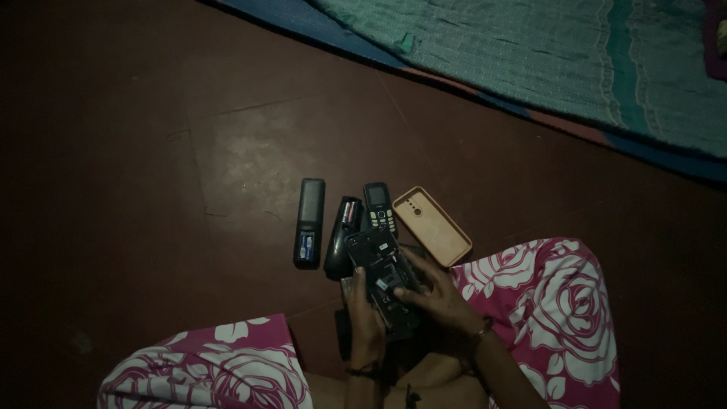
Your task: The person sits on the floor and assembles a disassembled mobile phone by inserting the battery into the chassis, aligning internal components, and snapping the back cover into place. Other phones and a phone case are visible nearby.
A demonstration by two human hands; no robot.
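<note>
I hold a dark keypad phone with its back cover off, so its inner frame shows. My left hand grips its lower left side. My right hand wraps its right side, with the thumb pressed on a small black part near the phone's middle. Both hands are low in the view, between my knees. The light is dim, and the small part cannot be made out clearly.
On the dark red floor ahead lie a black remote, an open remote showing batteries, a small keypad phone and a tan phone case. My knees in pink floral cloth flank the hands. A green quilted mat fills the top right.
</note>
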